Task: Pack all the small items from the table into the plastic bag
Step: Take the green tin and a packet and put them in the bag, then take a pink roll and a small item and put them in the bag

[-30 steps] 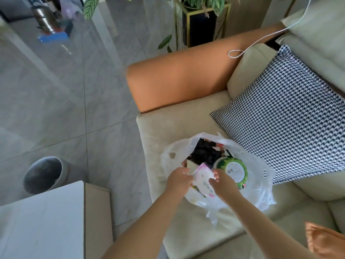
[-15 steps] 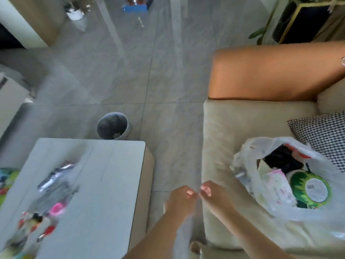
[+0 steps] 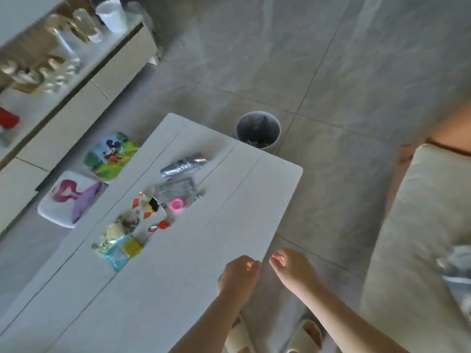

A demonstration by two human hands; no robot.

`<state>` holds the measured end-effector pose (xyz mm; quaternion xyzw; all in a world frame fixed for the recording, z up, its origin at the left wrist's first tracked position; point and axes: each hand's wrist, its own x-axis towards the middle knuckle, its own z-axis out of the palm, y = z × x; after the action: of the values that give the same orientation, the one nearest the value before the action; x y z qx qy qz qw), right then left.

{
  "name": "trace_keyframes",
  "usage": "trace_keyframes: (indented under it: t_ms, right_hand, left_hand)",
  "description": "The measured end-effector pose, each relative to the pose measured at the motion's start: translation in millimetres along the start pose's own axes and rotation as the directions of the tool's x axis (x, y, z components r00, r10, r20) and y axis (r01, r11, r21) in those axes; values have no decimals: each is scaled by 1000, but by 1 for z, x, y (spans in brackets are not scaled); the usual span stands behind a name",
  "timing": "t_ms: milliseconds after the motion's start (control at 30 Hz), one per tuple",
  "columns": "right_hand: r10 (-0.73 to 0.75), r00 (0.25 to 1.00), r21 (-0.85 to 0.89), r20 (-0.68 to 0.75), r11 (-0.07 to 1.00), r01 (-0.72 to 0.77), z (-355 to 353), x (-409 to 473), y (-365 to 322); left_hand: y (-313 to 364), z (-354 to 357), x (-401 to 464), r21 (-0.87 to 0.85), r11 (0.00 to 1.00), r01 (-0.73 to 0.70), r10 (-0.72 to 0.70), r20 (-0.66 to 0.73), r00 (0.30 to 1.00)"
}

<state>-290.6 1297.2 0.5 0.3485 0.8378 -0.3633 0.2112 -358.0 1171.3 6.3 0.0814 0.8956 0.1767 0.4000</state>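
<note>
Empty-handed above the table edge

Loosely curled, holding nothing, the left hand (image 3: 238, 276) and right hand (image 3: 293, 270) hover side by side. Small items (image 3: 153, 210) lie clustered at ten o'clock on the white table (image 3: 229, 225); plastic bag (image 3: 456, 271) at three o'clock.

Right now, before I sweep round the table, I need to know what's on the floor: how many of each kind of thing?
Cushions: 2
Bin: 1
Slippers: 2
Total: 5
</note>
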Motion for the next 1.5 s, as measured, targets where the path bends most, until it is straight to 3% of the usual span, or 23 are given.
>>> trace_keyframes:
  t_ms: [300, 533, 733, 1000, 1233, 1333, 1500]
  right_hand:
    - [-89, 992, -100, 94, 990, 99, 57, 39, -89]
    - [-143, 974, -143, 173, 975, 168, 100, 83, -142]
    - [-188, 959, -197, 213, 953, 231, 121, 143, -180]
    - [-380, 911, -455, 161, 791, 410, 147, 247, -197]
    - [-585, 788, -540, 194, 607, 583, 173, 301, -186]
    - [-618, 777, -543, 117, 615, 571, 186, 308, -170]
    - [-534, 845, -590, 33, 671, 448, 189, 302, -163]
  left_hand:
    - [-88, -60, 36, -29, 996, 84, -85, -36, 996]
    - [-140, -91, 79, -186, 943, 275, -287, -37, 957]
    - [-164, -107, 137, -353, 873, 338, -379, -52, 924]
    - [-169, -122, 233, -398, 883, 250, -329, -144, 933]
    - [-165, -109, 294, -388, 905, 174, -309, -320, 895]
    - [-171, -102, 305, -326, 927, 186, -309, -383, 871]
    - [-174, -96, 305, -430, 886, 174, -356, -393, 848]
